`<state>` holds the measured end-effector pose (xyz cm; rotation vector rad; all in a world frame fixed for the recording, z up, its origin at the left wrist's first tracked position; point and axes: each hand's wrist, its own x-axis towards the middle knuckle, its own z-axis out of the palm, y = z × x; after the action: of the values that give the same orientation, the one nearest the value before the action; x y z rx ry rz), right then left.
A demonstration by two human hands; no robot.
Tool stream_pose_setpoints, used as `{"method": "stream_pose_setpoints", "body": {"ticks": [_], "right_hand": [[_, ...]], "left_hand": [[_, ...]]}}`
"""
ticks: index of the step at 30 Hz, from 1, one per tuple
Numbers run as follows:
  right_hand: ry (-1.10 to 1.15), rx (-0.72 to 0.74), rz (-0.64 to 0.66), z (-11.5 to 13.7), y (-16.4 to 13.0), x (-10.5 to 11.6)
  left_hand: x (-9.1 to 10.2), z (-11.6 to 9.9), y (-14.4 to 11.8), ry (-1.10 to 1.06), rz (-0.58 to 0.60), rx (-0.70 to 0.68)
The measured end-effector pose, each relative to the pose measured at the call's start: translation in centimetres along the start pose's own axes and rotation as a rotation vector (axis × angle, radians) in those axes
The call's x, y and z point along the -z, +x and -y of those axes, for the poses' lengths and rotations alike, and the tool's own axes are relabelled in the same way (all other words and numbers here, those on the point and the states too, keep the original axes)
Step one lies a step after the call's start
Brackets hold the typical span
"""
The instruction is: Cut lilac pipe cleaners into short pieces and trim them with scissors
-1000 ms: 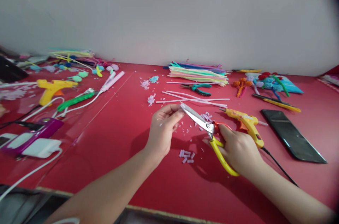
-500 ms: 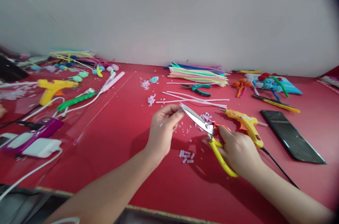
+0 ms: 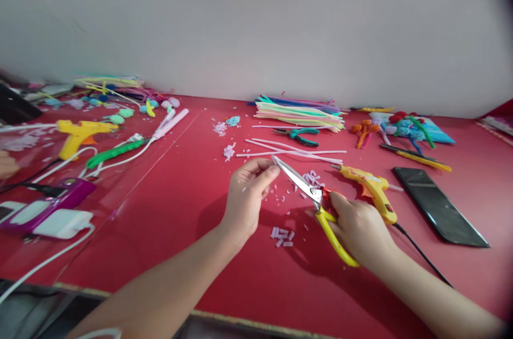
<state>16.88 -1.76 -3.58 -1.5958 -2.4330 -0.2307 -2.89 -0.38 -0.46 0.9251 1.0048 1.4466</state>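
Note:
My right hand [image 3: 358, 224] is wrapped round a pair of scissors [image 3: 310, 189] with yellow and red handles. Their blades look nearly closed and point up and left, the tips at the fingertips of my left hand [image 3: 248, 194]. Thumb and forefinger of that left hand are pinched together; whatever sits between them is hidden or too small to make out. Below the blades lies a small group of cut lilac pieces [image 3: 282, 236]. Another pile of lilac pieces [image 3: 312, 178] is partly behind the scissors. Beyond my hands, several long pale pink pipe cleaners [image 3: 296, 151] lie crossed.
A yellow glue gun [image 3: 372, 189] and a black phone [image 3: 438, 205] lie to the right. Teal-handled pliers [image 3: 302, 136] rest before a bundle of pipe cleaners [image 3: 300, 113]. Leftward are a second glue gun [image 3: 80, 136], a purple power strip [image 3: 52, 208] and another person's hand [image 3: 7, 165].
My hands and the scissors keep almost the same pose at the left fingertips. At the far left edge, the other person's hand has come further into view.

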Motion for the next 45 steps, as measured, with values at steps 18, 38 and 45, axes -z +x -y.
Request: {"method": "stream_pose_setpoints", "body": {"ticks": [18,38,45], "right_hand": [[0.909,-0.342,0.193,1.1,1.4,2.3],[0.891,-0.244,0.200,1.5,1.0,1.0],[0.713,-0.233,0.162,0.9,1.1,1.4]], "left_hand": [[-1.0,0.9,-0.7,0.390,0.442,0.146],[-1.2,1.6,-1.4,0.940,0.510,-0.135],[-1.1,0.8,-0.8,0.681,0.400,-0.059]]}}
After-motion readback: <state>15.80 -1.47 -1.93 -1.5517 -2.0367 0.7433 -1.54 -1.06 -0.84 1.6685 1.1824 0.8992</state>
